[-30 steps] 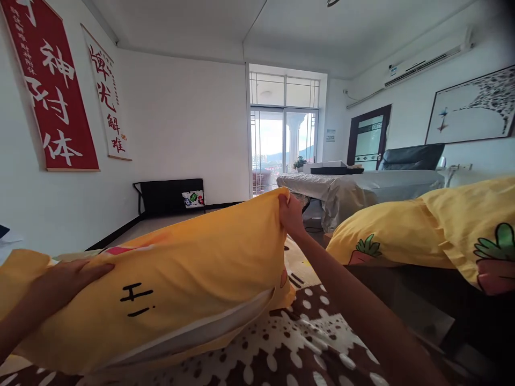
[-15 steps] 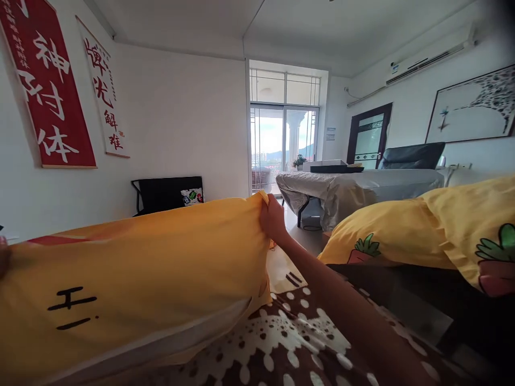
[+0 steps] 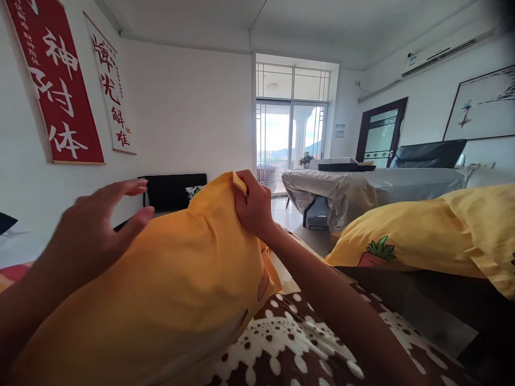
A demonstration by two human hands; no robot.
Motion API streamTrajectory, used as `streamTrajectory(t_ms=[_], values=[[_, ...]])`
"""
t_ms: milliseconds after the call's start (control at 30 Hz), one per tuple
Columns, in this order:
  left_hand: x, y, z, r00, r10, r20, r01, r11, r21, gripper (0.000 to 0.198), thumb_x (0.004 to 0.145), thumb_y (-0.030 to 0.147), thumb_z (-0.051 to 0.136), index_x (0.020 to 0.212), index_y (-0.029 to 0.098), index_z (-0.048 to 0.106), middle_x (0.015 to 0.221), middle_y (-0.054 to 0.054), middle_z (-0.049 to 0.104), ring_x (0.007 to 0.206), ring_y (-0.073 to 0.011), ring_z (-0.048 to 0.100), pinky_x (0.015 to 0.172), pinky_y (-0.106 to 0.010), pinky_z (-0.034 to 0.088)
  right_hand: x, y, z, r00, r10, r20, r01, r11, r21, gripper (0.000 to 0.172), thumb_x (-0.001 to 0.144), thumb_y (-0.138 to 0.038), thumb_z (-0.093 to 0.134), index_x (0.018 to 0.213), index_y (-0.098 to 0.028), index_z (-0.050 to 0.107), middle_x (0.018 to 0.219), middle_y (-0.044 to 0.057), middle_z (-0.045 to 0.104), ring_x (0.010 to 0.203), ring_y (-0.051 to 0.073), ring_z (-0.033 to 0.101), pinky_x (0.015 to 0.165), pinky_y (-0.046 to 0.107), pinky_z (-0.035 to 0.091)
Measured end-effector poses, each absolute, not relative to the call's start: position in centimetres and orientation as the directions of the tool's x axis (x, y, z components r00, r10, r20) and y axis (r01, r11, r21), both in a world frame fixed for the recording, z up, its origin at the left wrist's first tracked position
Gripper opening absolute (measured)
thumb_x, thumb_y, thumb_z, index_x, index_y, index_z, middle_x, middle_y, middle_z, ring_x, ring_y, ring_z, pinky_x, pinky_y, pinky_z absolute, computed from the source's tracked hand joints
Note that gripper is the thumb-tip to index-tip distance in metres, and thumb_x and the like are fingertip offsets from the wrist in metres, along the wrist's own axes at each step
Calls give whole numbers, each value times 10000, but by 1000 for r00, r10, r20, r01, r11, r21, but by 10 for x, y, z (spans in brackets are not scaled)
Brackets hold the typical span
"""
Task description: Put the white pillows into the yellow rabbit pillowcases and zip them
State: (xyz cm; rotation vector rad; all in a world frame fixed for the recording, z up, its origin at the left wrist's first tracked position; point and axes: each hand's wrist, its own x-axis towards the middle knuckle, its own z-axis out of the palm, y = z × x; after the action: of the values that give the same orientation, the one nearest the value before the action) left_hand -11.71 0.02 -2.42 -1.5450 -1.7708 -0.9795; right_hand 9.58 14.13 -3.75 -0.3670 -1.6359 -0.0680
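A yellow pillow (image 3: 173,289) fills the lower left of the head view, its far right corner lifted. My right hand (image 3: 253,206) is closed around that corner, bunching the fabric into folds. Above the pillow's left part is my left hand (image 3: 102,222), thumb and fingers apart with nothing between them. Under the pillow's right end an orange carrot print shows. The pillow's lower edge has a pale strip, and its near end runs out of view. Beneath it spreads a brown cloth with white spots (image 3: 298,343).
More yellow pillows with carrot prints (image 3: 410,230) lie at the right on a dark surface (image 3: 410,300). Farther back stand a plastic-covered table (image 3: 362,187), a black chair (image 3: 428,153) and a black seat (image 3: 169,190). A glass sliding door (image 3: 292,128) is at the back.
My left hand has come in from the left edge and is off the pillow. My right hand has pulled the corner up and leftward, folding the pillow. The view has shifted slightly.
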Motion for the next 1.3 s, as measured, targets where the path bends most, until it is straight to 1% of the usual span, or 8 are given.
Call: streamTrajectory(t_ms=[67, 167, 333, 533, 667, 800, 1133, 1300], values=[[-74, 15, -10, -66, 684, 727, 953, -173, 249, 612, 779, 566, 510, 1322, 306, 400, 1159, -6, 620, 951, -231, 585, 760, -309, 448, 88, 128, -24, -65, 180, 982, 213, 963, -163, 129, 898, -280, 399, 819, -217, 479, 600, -66, 417, 531, 85, 377, 581, 223, 341], [-29, 31, 3, 54, 749, 660, 897, -327, 298, 342, 777, 504, 512, 912, 205, 605, 762, -2, 623, 655, -167, 551, 562, -256, 384, 88, 117, -9, -60, 177, 982, 112, 979, -169, 189, 928, -325, 393, 815, -203, 482, 668, -47, 440, 611, 88, 443, 638, 239, 398], [-19, 34, 0, 19, 652, 758, 845, -415, 336, 351, 794, 407, 490, 544, 183, 388, 516, 38, 340, 487, -91, 320, 469, -246, 242, 118, 135, -25, -244, 298, 923, -171, 923, -343, 255, 891, -452, 487, 957, -208, 523, 856, -7, 552, 780, 124, 544, 709, 269, 467], [-35, 24, 7, -58, 569, 820, 804, -461, 377, 403, 803, 375, 529, 547, 172, 293, 547, 51, 226, 499, -45, 235, 481, -206, 172, 165, 193, -133, -796, 440, 415, 74, 752, -655, 371, 770, -530, 614, 829, -164, 628, 771, 5, 611, 755, 150, 551, 677, 261, 456], [-55, 39, 31, -55, 558, 828, 946, -237, 223, 371, 832, 341, 487, 545, 156, 343, 561, 49, 238, 548, -47, 233, 551, -206, 180, 147, 197, -189, -533, 623, 573, 155, 737, -658, 382, 844, -524, 483, 710, -173, 548, 622, -14, 535, 581, 112, 449, 511, 226, 358], [-67, 56, 46, -62, 552, 831, 998, 38, 50, 315, 862, 374, 415, 617, 177, 395, 612, 19, 359, 590, -105, 293, 582, -244, 202, 116, 183, -202, -235, 512, 826, 337, 840, -425, 361, 919, -376, 376, 607, -201, 426, 549, -13, 470, 513, 104, 356, 522, 252, 296], [-81, 70, 23, 143, 389, 910, 925, 276, -263, 365, 942, 325, 238, 900, 191, 574, 661, 3, 499, 574, -127, 265, 567, -258, 186, 140, 212, -231, -160, 444, 881, 362, 857, -367, 373, 926, -356, 340, 579, -220, 369, 456, -40, 368, 418, 99, 341, 467, 244, 263], [-85, 75, 19, 168, 341, 925, 935, 242, -259, 333, 896, 310, 341, 1019, 142, 600, 682, -18, 571, 596, -124, 359, 567, -255, 209, 147, 219, -245, -125, 468, 875, 381, 837, -394, 391, 913, -393, 343, 561, -223, 330, 455, -34, 359, 441, 106, 320, 494, 261, 254]])
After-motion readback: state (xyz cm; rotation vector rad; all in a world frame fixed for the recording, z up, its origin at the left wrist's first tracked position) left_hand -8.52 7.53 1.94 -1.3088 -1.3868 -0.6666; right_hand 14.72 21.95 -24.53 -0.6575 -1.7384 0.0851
